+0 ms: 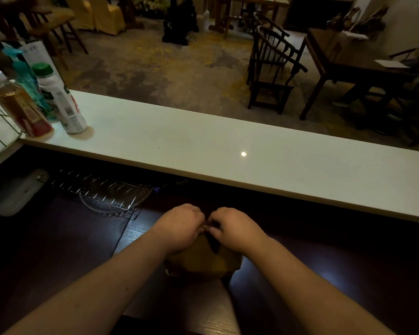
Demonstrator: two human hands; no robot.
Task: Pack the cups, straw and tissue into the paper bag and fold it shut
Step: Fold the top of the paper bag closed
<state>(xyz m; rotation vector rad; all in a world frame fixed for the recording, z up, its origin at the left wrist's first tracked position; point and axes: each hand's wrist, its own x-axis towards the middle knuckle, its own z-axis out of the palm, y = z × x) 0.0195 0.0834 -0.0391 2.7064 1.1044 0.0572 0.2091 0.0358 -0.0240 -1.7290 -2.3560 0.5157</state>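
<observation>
Both hands, left hand and right hand, pinch the paper bag top together, seemingly to fold it shut.

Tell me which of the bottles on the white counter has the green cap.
The white plastic bottle with the printed label, rightmost of the group. Beside it, the amber drink bottle with the red label has a pale cap, and the teal spray bottle behind has a trigger head.

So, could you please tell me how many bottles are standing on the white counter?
3, clustered at its far left end: an amber drink bottle nearest the edge, a white bottle with a green cap beside it, and a teal spray bottle behind them. More may be hidden beyond the frame.
</observation>
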